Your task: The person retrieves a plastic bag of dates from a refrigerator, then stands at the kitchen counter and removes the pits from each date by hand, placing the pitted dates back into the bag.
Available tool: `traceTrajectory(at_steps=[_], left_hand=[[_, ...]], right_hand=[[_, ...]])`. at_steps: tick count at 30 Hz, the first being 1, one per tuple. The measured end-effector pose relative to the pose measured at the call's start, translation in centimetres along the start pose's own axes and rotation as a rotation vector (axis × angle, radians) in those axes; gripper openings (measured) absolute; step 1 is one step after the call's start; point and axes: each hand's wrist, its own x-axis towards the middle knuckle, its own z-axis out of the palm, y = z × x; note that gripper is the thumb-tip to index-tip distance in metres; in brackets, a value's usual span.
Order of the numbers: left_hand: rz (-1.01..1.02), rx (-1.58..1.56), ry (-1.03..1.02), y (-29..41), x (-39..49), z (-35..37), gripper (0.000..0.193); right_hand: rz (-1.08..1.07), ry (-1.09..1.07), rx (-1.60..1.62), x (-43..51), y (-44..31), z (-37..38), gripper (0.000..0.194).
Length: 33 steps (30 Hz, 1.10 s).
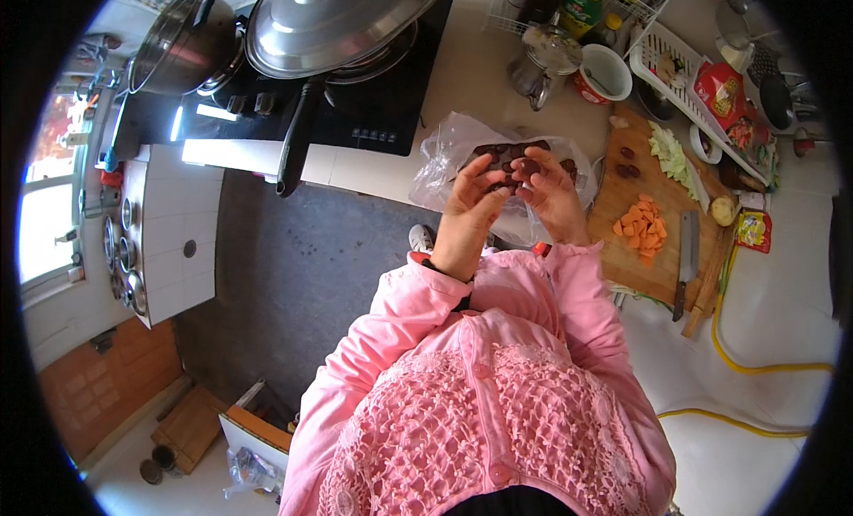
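Note:
A clear plastic bag (436, 159) lies spread on the counter before me, with several dark red dried fruits (510, 148), which look like jujubes, in it. Both hands are over its opening. Between the fingertips of my right hand (558, 206) is one dark red jujube (530, 167). My left hand (472, 206) is close beside it, thumb and fingers apart, with no object plainly in them. To the right, a wooden cutting board (603, 249) carries a few loose jujubes (628, 171), cut orange pieces (641, 228), pale green leaf pieces (668, 155) and a cleaver (689, 249).
A lidded pan (340, 26) sits on the black cooktop (383, 126), its handle (296, 143) jutting over the counter edge. Behind the bag stand a metal pitcher (543, 60) and a red-and-white tub (605, 73). A yellow hose (753, 368) crosses the right side.

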Motion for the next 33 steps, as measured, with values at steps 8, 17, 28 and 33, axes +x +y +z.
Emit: traceTrajectory(at_steps=[8,17,28,33], left_hand=[[0.211,0.216,-0.03,-2.4,0.8,-0.6,0.03],[0.378,0.471,-0.001,-1.9,0.6,-0.1,0.028],[0.395,0.554,0.038,-2.4,0.7,-0.4,0.025],[0.254,0.402,0.119,-4.1,1.1,-1.4,0.042]], right_hand=[[-0.087,-0.117,0.013,-1.8,0.8,2.4,0.031],[-0.057,-0.101,-0.114,-2.0,0.8,2.3,0.03],[-0.086,-0.04,-0.091,-2.1,1.6,1.6,0.025],[0.155,0.105,-0.32,0.2,2.4,-0.8,0.032]])
